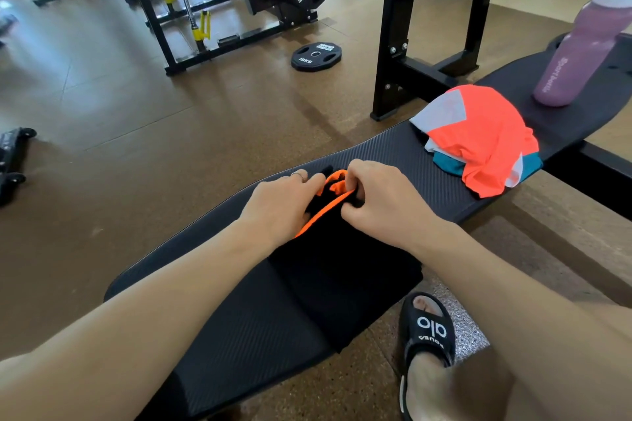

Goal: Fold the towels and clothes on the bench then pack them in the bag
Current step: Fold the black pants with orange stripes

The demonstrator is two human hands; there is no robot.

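Observation:
A black garment with orange trim (345,270) lies across the black padded bench (246,328) in front of me. My left hand (280,205) grips its far edge at the orange trim, fingers curled into the fabric. My right hand (379,202) pinches the same bunched edge from the right side. Farther along the bench sits a loose heap of clothes (478,140), orange on top with grey and teal beneath. No bag is in view.
A purple sport bottle (578,55) stands at the bench's far end. A 10 kg weight plate (316,56) lies on the floor beside a black rack frame (396,27). My foot in a black slide sandal (427,345) is beside the bench on the right.

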